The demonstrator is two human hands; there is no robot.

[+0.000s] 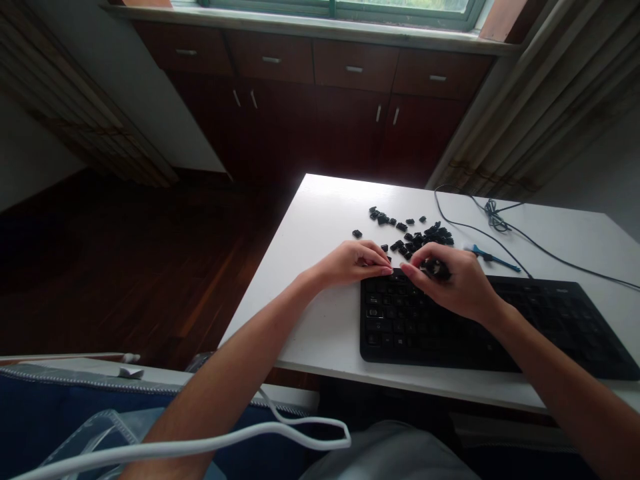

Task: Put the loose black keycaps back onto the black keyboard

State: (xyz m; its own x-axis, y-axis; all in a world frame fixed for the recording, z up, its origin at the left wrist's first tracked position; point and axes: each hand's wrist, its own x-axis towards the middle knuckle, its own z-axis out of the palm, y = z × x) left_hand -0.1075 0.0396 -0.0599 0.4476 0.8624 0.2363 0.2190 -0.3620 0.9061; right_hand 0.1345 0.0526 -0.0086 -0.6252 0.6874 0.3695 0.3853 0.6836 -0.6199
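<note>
Keyboard (450, 343): lay on table (310, 333), long axis left-right, cable (493, 212) side facing away; logo (562, 291) was illegible
Right hand (463, 280): curled round black keycaps (436, 269), above keyboard
Left hand (356, 260): fingertips pinched at keyboard's far left corner; contents could not be told
Loose keycaps (438, 234): lay beyond, blue tool (495, 259) right of them

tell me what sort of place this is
Probably a room in a home, though a small office can't be ruled out: long curtains hang at both sides, dark red-brown cabinets with drawers run below the window, and the floor looks like dark wood.
</note>
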